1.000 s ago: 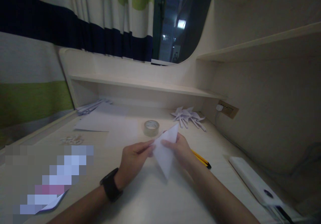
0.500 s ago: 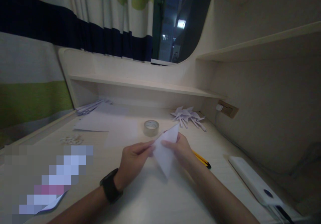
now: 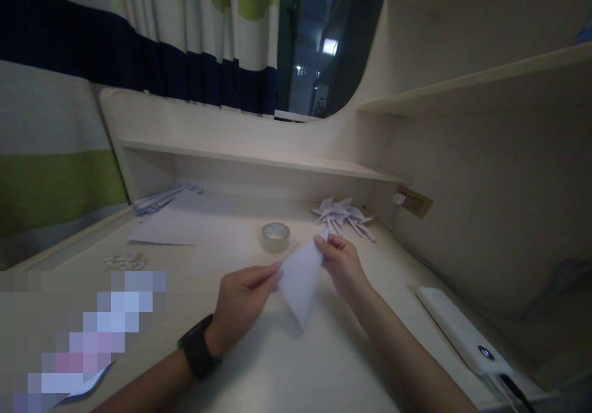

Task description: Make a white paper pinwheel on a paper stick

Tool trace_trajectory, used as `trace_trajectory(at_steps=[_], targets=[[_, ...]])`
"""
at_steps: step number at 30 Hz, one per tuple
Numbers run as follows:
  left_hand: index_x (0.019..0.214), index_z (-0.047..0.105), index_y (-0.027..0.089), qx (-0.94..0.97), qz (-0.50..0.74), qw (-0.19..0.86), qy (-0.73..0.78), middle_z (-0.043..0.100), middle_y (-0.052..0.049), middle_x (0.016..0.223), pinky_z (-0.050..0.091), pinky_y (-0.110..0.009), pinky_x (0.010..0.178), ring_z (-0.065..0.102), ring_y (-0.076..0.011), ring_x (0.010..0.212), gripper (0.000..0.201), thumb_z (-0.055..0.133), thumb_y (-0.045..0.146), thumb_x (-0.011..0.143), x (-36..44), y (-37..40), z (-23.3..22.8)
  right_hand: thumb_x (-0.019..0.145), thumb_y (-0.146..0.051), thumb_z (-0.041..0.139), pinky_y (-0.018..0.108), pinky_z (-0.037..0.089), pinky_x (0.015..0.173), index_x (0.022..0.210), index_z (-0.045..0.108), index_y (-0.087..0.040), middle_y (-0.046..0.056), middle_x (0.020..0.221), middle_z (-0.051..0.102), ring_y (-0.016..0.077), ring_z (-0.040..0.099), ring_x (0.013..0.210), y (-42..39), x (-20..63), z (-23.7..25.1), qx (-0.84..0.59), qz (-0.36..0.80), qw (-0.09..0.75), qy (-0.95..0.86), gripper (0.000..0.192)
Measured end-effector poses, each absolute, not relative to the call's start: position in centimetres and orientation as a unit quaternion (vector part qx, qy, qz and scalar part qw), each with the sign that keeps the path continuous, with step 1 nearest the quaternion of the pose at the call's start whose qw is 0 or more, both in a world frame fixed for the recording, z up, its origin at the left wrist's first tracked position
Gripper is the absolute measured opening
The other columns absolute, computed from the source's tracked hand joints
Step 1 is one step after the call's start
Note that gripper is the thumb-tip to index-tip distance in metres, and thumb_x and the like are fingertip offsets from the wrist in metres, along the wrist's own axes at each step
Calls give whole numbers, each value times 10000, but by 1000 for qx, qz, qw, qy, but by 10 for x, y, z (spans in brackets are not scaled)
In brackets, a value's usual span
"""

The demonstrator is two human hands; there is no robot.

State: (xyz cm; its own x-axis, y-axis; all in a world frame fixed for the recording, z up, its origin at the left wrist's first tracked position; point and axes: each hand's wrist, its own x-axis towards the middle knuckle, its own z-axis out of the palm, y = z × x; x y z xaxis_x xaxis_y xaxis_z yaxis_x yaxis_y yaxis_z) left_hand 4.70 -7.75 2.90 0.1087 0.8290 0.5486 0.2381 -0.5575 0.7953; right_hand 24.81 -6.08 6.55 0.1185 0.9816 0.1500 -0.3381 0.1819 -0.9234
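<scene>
Slanting over the pale desk (image 3: 272,382), a folded piece of white paper (image 3: 300,283) hung with one corner pointing down. The left hand (image 3: 243,299) came in from the lower left, a black watch (image 3: 200,346) on its wrist, its thumb and fingers closed on the paper's left corner. The right hand (image 3: 345,262) reached up from the lower right, thumb and fingers pinching near the top corner.

Just beyond stood a roll of clear tape (image 3: 276,248). Farther back, folded paper pinwheels (image 3: 340,211) lay to the right, and flat white sheets (image 3: 171,222) beside paper sticks (image 3: 161,200) to the left. Small pale bits (image 3: 126,261) were scattered nearer, above a pixelated patch. At the right lay a white device (image 3: 453,327) with cables, below a wall socket (image 3: 419,202). A long shelf (image 3: 254,157) ran along the back, under a striped curtain (image 3: 250,43) and a dark window (image 3: 314,61).
</scene>
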Motion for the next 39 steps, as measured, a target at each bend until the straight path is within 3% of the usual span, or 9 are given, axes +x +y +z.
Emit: trace_trajectory(at_steps=[7, 15, 22, 32, 39], targets=[[959, 739, 233, 704, 555, 234, 376, 750, -22, 828, 558, -244, 588, 691, -155, 628, 183, 647, 286, 810, 46, -77, 27, 634, -396, 795, 245, 487, 620, 702, 656, -144, 18, 669, 644, 120, 578, 600, -63, 251, 70, -369, 516, 630, -447, 296], [920, 742, 225, 743, 589, 87, 305, 749, -25, 864, 567, -239, 673, 703, -154, 701, 153, 653, 194, 800, 45, -83, 34, 592, -364, 821, 329, 532, 706, 716, 653, -171, 36, 717, 691, 169, 635, 678, -63, 256, 76, -363, 475, 681, -423, 284], [925, 735, 200, 753, 585, 33, 300, 748, -39, 880, 562, -233, 702, 708, -157, 737, 156, 672, 165, 787, 43, -79, 34, 642, -368, 793, 344, 528, 734, 753, 667, -169, 45, 722, 702, 174, 651, 689, -68, 254, 81, -351, 467, 677, -448, 261], [899, 744, 219, 737, 596, 70, 311, 749, -28, 861, 580, -259, 689, 708, -164, 701, 138, 674, 199, 782, 44, -78, 34, 604, -356, 811, 342, 529, 747, 697, 678, -169, 58, 746, 714, 178, 651, 699, -71, 254, 82, -365, 447, 681, -451, 248], [879, 752, 233, 690, 593, 192, 369, 750, -15, 847, 601, -269, 677, 710, -169, 679, 143, 701, 248, 747, 47, -76, 33, 615, -341, 804, 337, 533, 734, 656, 684, -169, 54, 702, 710, 172, 643, 662, -71, 254, 83, -358, 459, 691, -428, 214]])
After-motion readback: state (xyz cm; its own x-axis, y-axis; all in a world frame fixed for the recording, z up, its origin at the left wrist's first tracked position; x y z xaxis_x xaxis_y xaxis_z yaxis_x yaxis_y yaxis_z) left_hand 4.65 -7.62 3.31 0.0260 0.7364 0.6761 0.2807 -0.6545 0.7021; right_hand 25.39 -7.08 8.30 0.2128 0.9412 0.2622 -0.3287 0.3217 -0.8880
